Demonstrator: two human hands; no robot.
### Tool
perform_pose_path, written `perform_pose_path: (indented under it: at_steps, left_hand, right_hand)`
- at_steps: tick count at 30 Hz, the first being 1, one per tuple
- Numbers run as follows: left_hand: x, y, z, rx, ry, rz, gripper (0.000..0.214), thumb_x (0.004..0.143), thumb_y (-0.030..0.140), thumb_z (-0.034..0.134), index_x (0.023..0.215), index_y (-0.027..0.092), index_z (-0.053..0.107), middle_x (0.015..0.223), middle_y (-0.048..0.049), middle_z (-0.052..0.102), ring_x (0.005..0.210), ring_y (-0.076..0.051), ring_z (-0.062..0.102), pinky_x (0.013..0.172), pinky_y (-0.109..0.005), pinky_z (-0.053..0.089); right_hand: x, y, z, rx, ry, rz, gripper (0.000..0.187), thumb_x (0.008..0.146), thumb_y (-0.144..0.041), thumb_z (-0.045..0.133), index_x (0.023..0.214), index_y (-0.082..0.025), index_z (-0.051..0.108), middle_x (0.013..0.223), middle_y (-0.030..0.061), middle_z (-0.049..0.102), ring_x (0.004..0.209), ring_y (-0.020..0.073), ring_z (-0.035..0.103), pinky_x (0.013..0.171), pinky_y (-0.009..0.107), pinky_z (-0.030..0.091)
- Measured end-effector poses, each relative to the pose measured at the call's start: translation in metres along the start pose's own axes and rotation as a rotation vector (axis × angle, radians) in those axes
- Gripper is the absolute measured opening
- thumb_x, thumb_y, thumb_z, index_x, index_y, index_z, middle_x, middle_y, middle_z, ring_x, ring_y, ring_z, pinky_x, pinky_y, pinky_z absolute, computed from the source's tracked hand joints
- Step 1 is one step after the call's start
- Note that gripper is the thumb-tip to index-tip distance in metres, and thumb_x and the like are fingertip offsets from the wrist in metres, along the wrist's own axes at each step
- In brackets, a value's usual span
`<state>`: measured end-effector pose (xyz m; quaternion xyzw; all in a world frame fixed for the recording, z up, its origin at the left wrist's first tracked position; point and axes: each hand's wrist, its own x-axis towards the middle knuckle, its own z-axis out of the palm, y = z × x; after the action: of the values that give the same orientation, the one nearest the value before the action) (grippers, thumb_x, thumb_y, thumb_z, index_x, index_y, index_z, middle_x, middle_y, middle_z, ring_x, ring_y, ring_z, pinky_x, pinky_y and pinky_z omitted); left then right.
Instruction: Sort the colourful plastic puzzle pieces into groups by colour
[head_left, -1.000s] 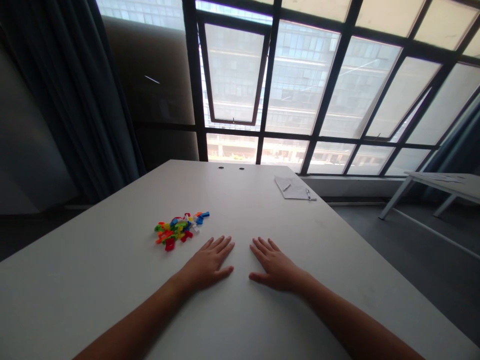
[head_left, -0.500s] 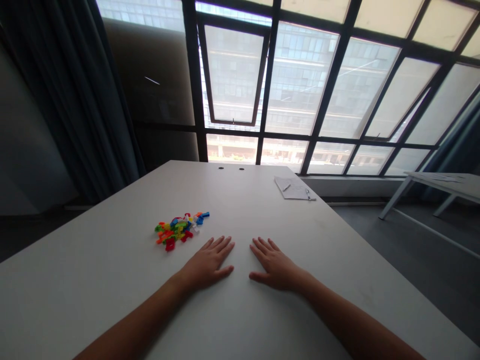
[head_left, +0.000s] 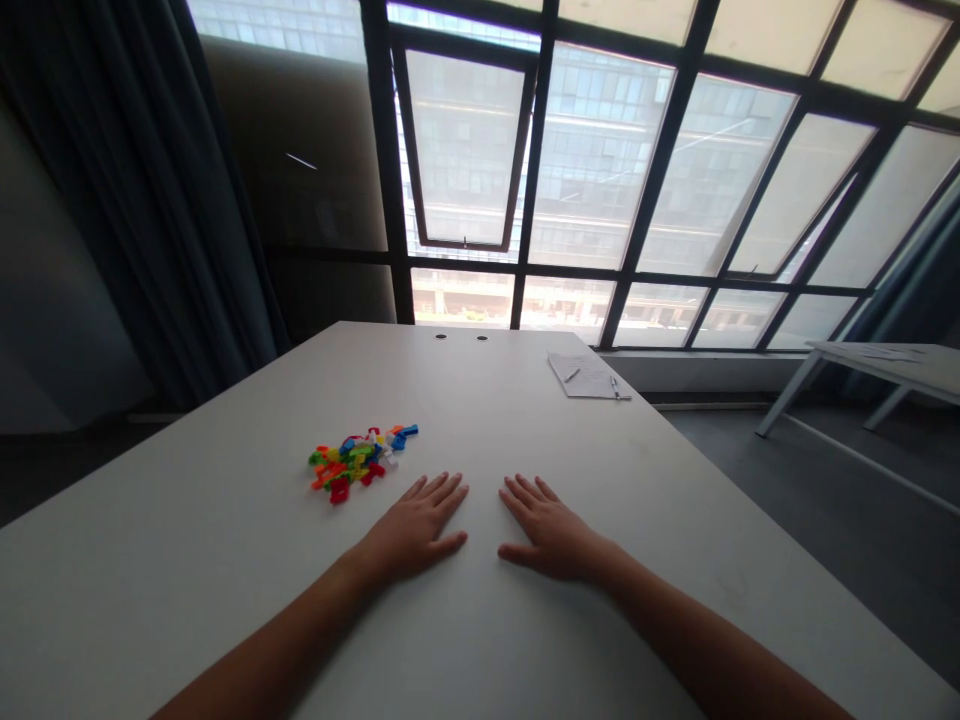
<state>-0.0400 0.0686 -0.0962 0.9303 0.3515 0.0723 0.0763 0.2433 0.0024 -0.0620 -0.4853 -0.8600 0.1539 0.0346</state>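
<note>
Left hand [head_left: 416, 530] and right hand [head_left: 551, 535] unchanged: fingers [head_left: 444, 492] spread flat on counter [head_left: 225, 520], holding nothing; colored pieces [head_left: 358, 458] just left of left fingers.

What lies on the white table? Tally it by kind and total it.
Hands: 2 (left hand, right hand)
Pile of coloured pieces: 1, its pieces too small to count
Paper sheet: 1
Pens: 2
Total: 6

White table [head_left: 225, 530] — pieces [head_left: 358, 458] red, perhaps orange

Window [head_left: 465, 150] marginally leftward in view.
</note>
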Motion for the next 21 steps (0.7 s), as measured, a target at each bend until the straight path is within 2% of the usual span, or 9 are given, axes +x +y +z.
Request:
perform_pose_path:
  at_steps: [7, 17, 21]
  left_hand:
    - [0.0016, 0.0019, -0.0022, 0.016, -0.033, -0.02, 0.077, 0.098, 0.071, 0.034, 0.161, 0.027, 0.025, 0.166, -0.005, 0.02, 0.154, -0.029, 0.022, 0.126, -0.051, 0.017]
    - [0.0009, -0.0026, 0.0036, 0.025, 0.027, 0.015, 0.075, 0.098, 0.07, 0.036, 0.161, 0.03, 0.026, 0.165, -0.0052, 0.025, 0.152, -0.029, 0.027, 0.125, -0.05, 0.021]
    - [0.0011, -0.0017, 0.0021, 0.022, 0.008, 0.005, 0.076, 0.098, 0.07, 0.035, 0.161, 0.03, 0.025, 0.166, -0.0052, 0.023, 0.153, -0.029, 0.025, 0.125, -0.051, 0.02]
  right_hand:
    - [0.0003, 0.0009, 0.0014, -0.008, 0.009, -0.004, 0.095, 0.094, -0.078, 0.034, 0.162, -0.012, 0.021, 0.168, 0.0143, 0.012, 0.157, 0.0283, 0.006, 0.127, 0.046, 0.001]
    - [0.0009, 0.0025, 0.0023, 0.004, 0.015, -0.006, 0.095, 0.094, -0.077, 0.037, 0.162, -0.013, 0.022, 0.168, 0.0138, 0.013, 0.157, 0.0289, 0.007, 0.127, 0.047, 0.001]
    - [0.0009, 0.002, 0.0015, -0.004, 0.005, -0.004, 0.096, 0.094, -0.078, 0.036, 0.162, -0.013, 0.021, 0.168, 0.0136, 0.012, 0.157, 0.0281, 0.006, 0.127, 0.046, 0.0]
